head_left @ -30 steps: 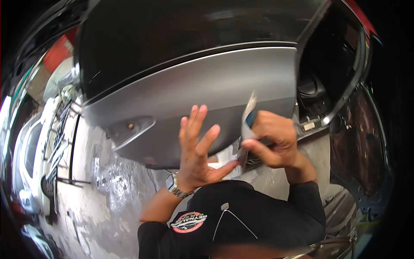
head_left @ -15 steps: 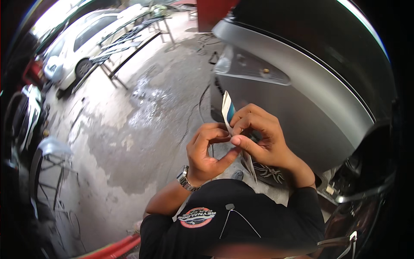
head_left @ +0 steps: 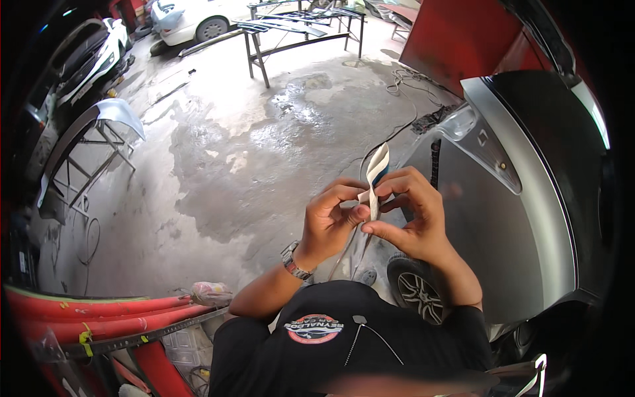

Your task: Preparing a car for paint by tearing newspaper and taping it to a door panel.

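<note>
In front of my chest, both hands hold a thin folded sheet (head_left: 378,164), whitish with a blue patch on its right side. It stands upright, with its upper layers parted and the fold bulging toward me. My left hand (head_left: 333,215) is closed, pinching the sheet's left edge between thumb and fingers. On the other side my right hand (head_left: 418,215) is curled, its fingertips gripping the sheet and its thumb slightly below. A metal watch (head_left: 292,260) circles my left wrist. The sheet's lower part is partly hidden behind my hands.
A grey vehicle body (head_left: 522,245) stands close on my right, above a wheel (head_left: 415,291). Red bumpers (head_left: 132,314) lie at the lower left; a panel on a stand (head_left: 119,118) is beyond them. Farther off are a metal rack (head_left: 304,40), a white car (head_left: 205,16) and coiled cable (head_left: 410,83).
The view has turned left and away from the vehicle, showing more floor and the red bumpers. The sheet's top has parted wider, and my left thumb has come up against it.
</note>
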{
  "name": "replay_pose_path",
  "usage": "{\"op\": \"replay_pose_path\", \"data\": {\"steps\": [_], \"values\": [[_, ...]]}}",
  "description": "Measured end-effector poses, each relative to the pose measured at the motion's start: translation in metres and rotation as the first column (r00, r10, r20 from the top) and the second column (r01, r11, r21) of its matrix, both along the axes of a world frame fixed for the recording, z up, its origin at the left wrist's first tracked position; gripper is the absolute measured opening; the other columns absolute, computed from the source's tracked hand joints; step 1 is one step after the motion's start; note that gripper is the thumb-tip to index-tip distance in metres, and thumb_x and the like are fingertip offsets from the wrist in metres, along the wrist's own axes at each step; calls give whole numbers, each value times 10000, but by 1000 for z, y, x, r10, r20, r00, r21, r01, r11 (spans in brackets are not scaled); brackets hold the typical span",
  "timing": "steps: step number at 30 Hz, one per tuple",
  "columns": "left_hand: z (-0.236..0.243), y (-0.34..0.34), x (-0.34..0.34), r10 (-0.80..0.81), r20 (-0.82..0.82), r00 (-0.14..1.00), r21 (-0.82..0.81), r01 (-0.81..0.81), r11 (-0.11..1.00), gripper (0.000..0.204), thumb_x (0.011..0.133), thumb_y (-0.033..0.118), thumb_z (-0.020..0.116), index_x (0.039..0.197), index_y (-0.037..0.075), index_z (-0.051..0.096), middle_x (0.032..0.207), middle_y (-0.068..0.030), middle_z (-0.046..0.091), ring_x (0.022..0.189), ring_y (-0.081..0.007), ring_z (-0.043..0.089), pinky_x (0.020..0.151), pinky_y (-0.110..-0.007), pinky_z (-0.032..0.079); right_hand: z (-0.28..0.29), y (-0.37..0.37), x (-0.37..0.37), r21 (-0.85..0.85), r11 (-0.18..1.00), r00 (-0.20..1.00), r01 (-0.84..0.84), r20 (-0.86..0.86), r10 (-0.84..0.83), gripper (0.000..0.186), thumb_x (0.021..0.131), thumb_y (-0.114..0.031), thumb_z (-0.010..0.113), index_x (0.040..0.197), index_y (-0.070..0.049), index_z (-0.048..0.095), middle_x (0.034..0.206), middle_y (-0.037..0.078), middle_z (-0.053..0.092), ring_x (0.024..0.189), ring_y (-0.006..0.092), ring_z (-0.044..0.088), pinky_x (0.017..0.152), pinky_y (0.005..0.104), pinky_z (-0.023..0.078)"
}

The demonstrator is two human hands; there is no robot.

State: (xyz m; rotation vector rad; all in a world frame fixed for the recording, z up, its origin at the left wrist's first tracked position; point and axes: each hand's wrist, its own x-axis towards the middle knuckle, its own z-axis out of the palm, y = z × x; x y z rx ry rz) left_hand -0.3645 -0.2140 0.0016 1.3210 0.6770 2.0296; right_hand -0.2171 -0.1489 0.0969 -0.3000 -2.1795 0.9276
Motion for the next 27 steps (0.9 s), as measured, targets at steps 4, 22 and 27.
{"op": "replay_pose_path", "data": {"steps": [4,22,27], "values": [[3,-9,-20,-37,-28,999,9,37,999,164,945,91,646,1041,-33,599,1142,-101,580,985,-104,577,789,-232,520,-6,2,-16,17,1000,1000,-11,-17,12,324,747,-93,836,985,-8,633,984,107,636,875,162,650,678,258,559],[105,-14,-102,639,-555,532,229,-641,733,172,1015,187,537,1002,20,498,579,-51,531,478,-106,474,475,-263,377,30,32,-44,204,951,968,231,-146,-204,373,874,-167,726,1185,-32,571,1192,110,619,1101,156,578,917,309,447],[120,-19,-106,666,-590,456,314,-630,710,153,1007,167,552,1002,18,520,605,-54,567,506,-100,522,490,-253,398,22,42,-71,-38,996,984,82,-153,-87,235,884,-205,725,942,14,662,734,43,657,701,89,583,648,257,478]]}}
